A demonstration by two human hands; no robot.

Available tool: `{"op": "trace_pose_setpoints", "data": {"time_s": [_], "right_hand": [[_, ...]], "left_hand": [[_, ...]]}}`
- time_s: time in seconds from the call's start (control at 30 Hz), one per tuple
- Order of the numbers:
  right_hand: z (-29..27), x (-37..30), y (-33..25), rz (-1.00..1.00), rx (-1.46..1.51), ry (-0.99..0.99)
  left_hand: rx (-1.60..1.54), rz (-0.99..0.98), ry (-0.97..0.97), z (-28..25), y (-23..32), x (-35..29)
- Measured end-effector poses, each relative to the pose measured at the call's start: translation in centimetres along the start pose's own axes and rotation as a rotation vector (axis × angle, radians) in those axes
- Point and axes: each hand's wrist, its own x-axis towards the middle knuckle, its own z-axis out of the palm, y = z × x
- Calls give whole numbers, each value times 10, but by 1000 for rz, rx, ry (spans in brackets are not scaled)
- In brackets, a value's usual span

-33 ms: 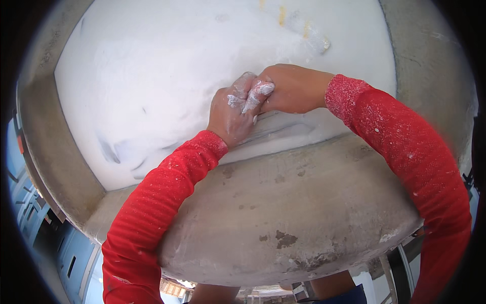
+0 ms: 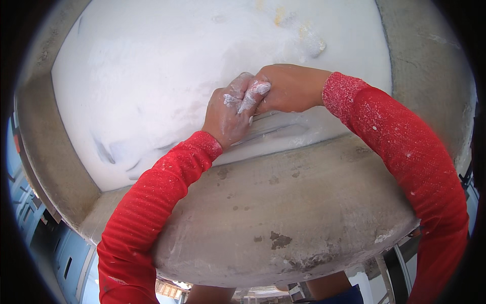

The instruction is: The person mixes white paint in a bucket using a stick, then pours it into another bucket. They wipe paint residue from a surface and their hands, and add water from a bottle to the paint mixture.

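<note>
My left hand (image 2: pixel 228 112) and my right hand (image 2: pixel 291 88) press together at the middle of the view, just above a white, milky-looking mass (image 2: pixel 152 71). Both hands are closed, with fingers bunched against each other. Thick white paste coats the left thumb and the fingers where the hands meet. Whatever lies between or under them is hidden. Beyond the right hand, a whitish lumpy thing (image 2: pixel 315 46) with yellow patches lies partly sunk in the white mass; its kind cannot be made out.
A grey concrete-like basin wall (image 2: pixel 283 202) surrounds the white mass, with its broad near side between my forearms. Red sleeves (image 2: pixel 405 147) speckled with white cover both arms. Dark ridges and streaks (image 2: pixel 104 152) mark the white surface at the near left. Blue structures (image 2: pixel 66 253) stand outside at lower left.
The whole view has shifted slightly, so that basin and hands sit a little further left. My hands keep the same closed pose against each other.
</note>
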Motion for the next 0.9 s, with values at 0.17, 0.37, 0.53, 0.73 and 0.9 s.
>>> {"op": "trace_pose_setpoints", "data": {"time_s": [0.17,0.37,0.53,0.73,0.9], "right_hand": [[-6,-11,24,-15,186,-100],[9,-7,19,44,317,-55],[9,-9,-2,-21,-50,120],[4,-15,13,69,-175,125],[4,-7,38,37,-77,536]], "left_hand": [[-365,-160,-399,-2,0,7],[-495,-290,-160,12,3,7],[-258,-330,-63,1,7,11],[494,357,33,9,-34,11],[957,350,86,0,-65,1]]}}
